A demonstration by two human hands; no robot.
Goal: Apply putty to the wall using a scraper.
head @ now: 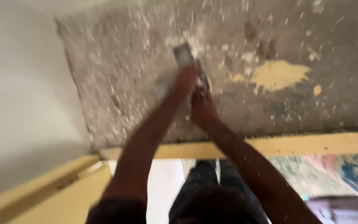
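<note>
Reno site, scraped bare plaster wall [117,83], yellow door frame [303,145], paint-spattered floor [353,174]

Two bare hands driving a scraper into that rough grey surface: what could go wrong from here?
1. Chips fly off the grey surface around the scraper; they may hit the eyes.
2. Both hands, left hand and right hand, crowd the handle; a slip could graze knuckles.
3. A skidding blade might gouge the yellow frame below.
</note>
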